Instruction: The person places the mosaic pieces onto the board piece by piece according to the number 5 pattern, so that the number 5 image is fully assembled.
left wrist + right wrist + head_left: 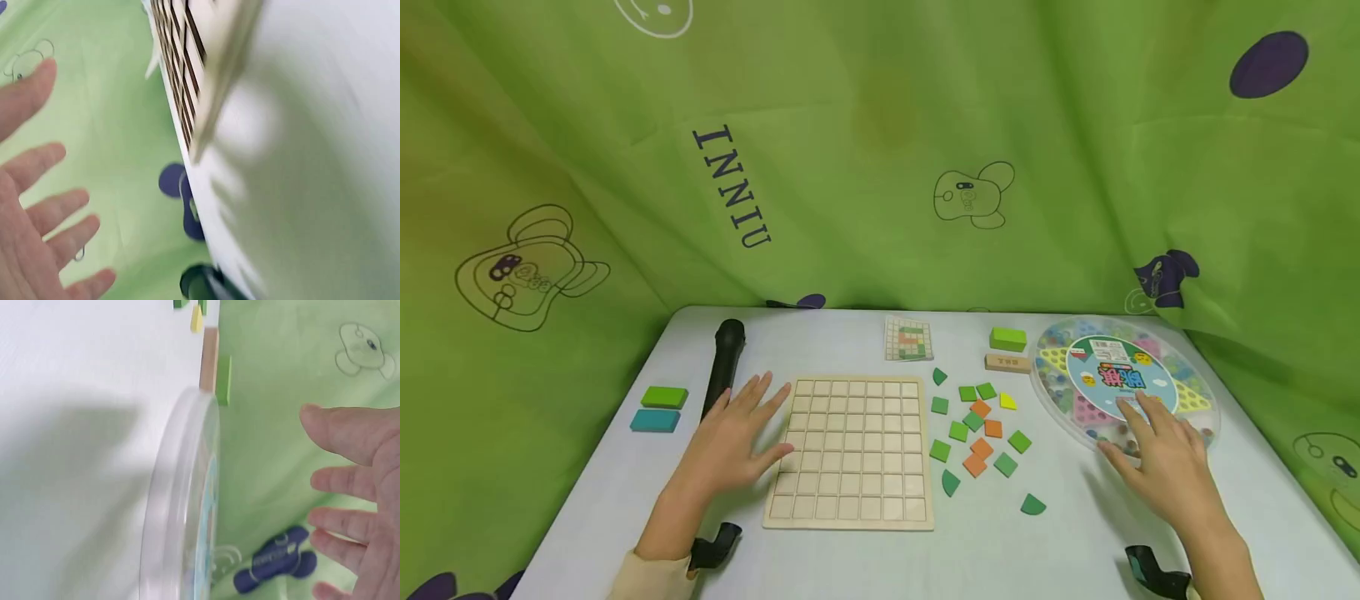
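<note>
My left hand (730,442) hovers with fingers spread at the left edge of a wooden grid board (853,454). In the left wrist view the same hand (37,219) holds nothing, with the board's edge (215,81) off to its right. Above the near rim of a round, clear-lidded Chinese checkers box (1082,333) is my right hand (1168,462), fingers apart and holding nothing. The right wrist view shows a gap between that hand (369,506) and the box's side (175,506). Small green, orange and yellow tiles (974,464) lie scattered between board and box.
A black microphone-like stick (724,362) lies behind my left hand. Left of it are a green block (664,397) and a blue block (655,421). At the back are a pattern card (908,339), another green block (1007,339) and a wooden block (1007,363). A green curtain (865,208) borders the table.
</note>
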Demonstrator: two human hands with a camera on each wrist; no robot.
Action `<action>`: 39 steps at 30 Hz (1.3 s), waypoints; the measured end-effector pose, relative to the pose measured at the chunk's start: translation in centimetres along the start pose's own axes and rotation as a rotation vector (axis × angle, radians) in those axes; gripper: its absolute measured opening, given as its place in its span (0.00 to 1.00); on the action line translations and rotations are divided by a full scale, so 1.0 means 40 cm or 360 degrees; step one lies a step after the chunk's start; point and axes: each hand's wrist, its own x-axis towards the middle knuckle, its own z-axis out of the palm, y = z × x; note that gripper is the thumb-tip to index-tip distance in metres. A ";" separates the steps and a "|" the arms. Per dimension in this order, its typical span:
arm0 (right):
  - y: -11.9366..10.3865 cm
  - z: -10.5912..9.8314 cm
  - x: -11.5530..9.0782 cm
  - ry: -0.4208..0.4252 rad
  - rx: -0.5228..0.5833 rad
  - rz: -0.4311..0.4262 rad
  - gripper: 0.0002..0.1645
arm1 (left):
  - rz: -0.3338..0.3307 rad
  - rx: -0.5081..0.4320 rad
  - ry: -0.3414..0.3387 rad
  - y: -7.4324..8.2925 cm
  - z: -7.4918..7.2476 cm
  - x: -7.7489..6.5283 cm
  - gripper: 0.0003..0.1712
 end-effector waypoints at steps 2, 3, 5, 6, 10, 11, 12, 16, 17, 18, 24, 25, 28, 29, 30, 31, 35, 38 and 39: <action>-0.017 0.009 0.017 0.0030 0.0068 -0.0057 0.37 | 0.0071 -0.0147 -0.0025 0.010 0.008 0.008 0.44; -0.027 0.015 0.027 0.0037 0.0102 -0.0081 0.35 | 0.0097 -0.0233 -0.0053 0.014 0.012 0.012 0.43; -0.048 0.028 0.049 0.0038 0.0172 -0.0122 0.33 | 0.0108 -0.0424 -0.0139 0.019 0.023 0.017 0.42; -0.059 0.035 0.060 0.0022 0.0216 -0.0134 0.32 | 0.0098 -0.0519 -0.0196 0.020 0.029 0.018 0.41; -0.104 0.069 0.110 -0.0105 0.0356 -0.0187 0.32 | 0.0020 -0.0853 -0.0394 0.015 0.057 0.011 0.40; -0.115 0.079 0.125 -0.0138 0.0390 -0.0203 0.32 | 0.0007 -0.0905 -0.0427 0.012 0.064 0.006 0.40; -0.127 0.089 0.140 -0.0167 0.0425 -0.0222 0.32 | 0.0001 -0.0945 -0.0453 0.009 0.071 0.002 0.41; -0.173 0.129 0.202 -0.0288 0.0572 -0.0278 0.30 | 0.0011 -0.1010 -0.0476 -0.003 0.093 -0.009 0.41; -0.185 0.140 0.218 -0.0320 0.0618 -0.0292 0.29 | 0.0014 -0.1006 -0.0472 -0.006 0.097 -0.010 0.41; -0.197 0.150 0.234 -0.0358 0.0656 -0.0296 0.28 | 0.0024 -0.1003 -0.0466 -0.009 0.100 -0.011 0.41; -0.248 0.221 0.324 -0.0647 0.0867 -0.0284 0.25 | 0.0083 -0.0994 -0.0426 -0.022 0.117 -0.011 0.42; -0.253 0.231 0.337 -0.0687 0.0899 -0.0284 0.25 | 0.0087 -0.1004 -0.0422 -0.023 0.120 -0.011 0.42; -0.264 0.254 0.369 -0.0779 0.0967 -0.0272 0.24 | 0.0098 -0.1048 -0.0422 -0.026 0.129 -0.014 0.42; -0.266 0.260 0.378 -0.0807 0.0972 -0.0263 0.25 | 0.0099 -0.1065 -0.0423 -0.027 0.131 -0.015 0.42; -0.267 0.268 0.387 -0.0829 0.0956 -0.0278 0.25 | 0.0097 -0.1081 -0.0426 -0.028 0.133 -0.017 0.42; -0.268 0.274 0.395 -0.0856 0.0960 -0.0274 0.24 | 0.0091 -0.1088 -0.0429 -0.028 0.135 -0.019 0.43; -0.266 0.293 0.418 -0.0930 0.0975 -0.0300 0.22 | 0.0077 -0.1083 -0.0424 -0.031 0.140 -0.023 0.44; -0.268 0.301 0.433 -0.0908 0.0951 -0.0385 0.19 | 0.0084 -0.1042 -0.0402 -0.035 0.137 -0.022 0.43; -0.269 0.301 0.438 -0.0887 0.0923 -0.0436 0.17 | 0.0083 -0.1029 -0.0390 -0.037 0.136 -0.020 0.43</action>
